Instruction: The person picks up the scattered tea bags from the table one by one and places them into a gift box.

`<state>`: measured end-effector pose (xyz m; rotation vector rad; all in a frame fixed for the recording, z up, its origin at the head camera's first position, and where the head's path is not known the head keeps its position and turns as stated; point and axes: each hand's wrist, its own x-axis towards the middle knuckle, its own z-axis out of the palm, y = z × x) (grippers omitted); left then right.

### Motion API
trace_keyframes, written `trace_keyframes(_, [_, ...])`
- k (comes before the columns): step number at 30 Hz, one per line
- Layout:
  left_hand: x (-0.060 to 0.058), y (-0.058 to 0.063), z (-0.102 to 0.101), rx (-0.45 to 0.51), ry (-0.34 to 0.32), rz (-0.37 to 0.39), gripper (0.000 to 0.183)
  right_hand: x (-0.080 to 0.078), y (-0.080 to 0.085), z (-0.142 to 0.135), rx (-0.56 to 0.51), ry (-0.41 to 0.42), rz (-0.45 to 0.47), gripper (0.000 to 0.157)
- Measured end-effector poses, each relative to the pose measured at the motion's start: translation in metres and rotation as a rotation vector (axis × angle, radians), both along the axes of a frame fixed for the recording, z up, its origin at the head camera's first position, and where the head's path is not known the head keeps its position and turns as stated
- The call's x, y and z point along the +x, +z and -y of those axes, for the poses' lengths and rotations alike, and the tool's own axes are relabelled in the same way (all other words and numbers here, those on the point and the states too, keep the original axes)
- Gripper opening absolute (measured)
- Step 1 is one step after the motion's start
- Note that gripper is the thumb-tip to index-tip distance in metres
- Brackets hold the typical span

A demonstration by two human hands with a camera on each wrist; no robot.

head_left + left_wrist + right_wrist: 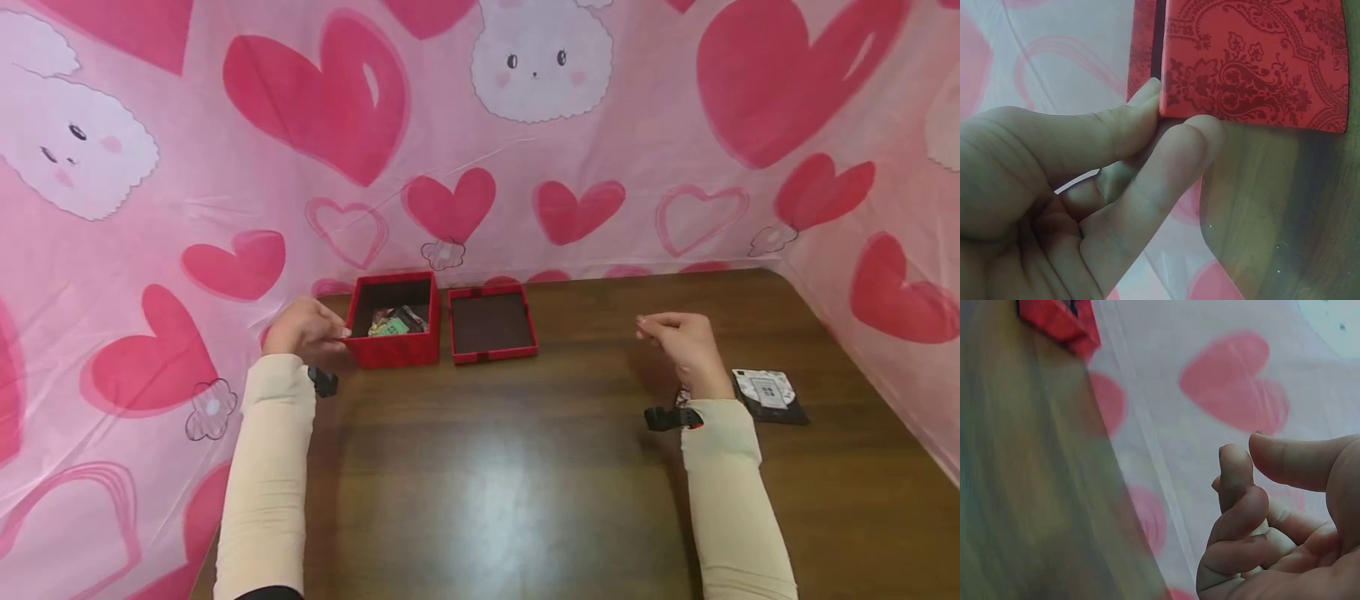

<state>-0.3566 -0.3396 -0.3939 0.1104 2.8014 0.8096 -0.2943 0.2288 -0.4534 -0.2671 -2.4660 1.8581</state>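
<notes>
My left hand (pixel 303 327) is at the near left corner of a red patterned box (pixel 397 352), pinching it between thumb and fingers. The box stands on the table with its top off, and several small packets (pixel 390 323) lie inside its dark interior. In the left wrist view the thumb and fingertips meet right at the corner of the box (pixel 1260 62). Over the right side of the table, my right hand (pixel 686 346) hovers with loosely curled fingers, nothing between thumb and forefinger.
Beside the box lies its red lid (pixel 491 323), dark inside facing up. A black and white packet (pixel 768 393) rests beyond the right wrist, and another small item is partly hidden behind that wrist. Pink heart-print cloth (pixel 577 150) borders the wooden table (pixel 420 467) behind and at both sides.
</notes>
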Motion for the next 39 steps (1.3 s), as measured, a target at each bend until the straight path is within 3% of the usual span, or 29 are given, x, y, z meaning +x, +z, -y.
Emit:
trace_keyframes(5, [0.002,-0.002,0.0,0.125,0.07,0.07,0.028,0.016,-0.005,-0.032,0.039,-0.02,0.044,0.048])
trace_keyframes(9, [0.002,0.001,0.0,0.115,0.077,0.07,0.029,0.026,-0.009,-0.056,0.022,-0.048,0.073,0.031])
trace_keyframes(12, [0.001,0.003,0.0,0.063,0.047,0.057,0.028,0.034,-0.011,-0.073,-0.021,-0.101,0.091,0.015])
trace_keyframes(18, [0.0,0.003,-0.001,0.109,0.079,0.095,0.031,0.047,-0.013,-0.097,-0.141,-0.164,0.112,0.02])
trace_keyframes(21, [0.0,0.002,-0.002,0.16,0.108,0.127,0.033,0.052,-0.018,-0.104,0.044,-0.136,0.117,0.02])
trace_keyframes(26, [0.0,0.002,-0.002,0.177,0.123,0.132,0.034,0.056,-0.028,-0.114,0.533,-0.049,0.158,0.049])
trace_keyframes(32, [0.001,0.002,-0.003,0.235,0.162,0.176,0.033,0.056,-0.039,-0.118,0.653,0.013,0.203,0.04])
trace_keyframes(39, [0.002,0.003,-0.004,0.115,0.116,0.117,0.03,0.052,-0.042,-0.116,0.716,0.019,0.183,0.029])
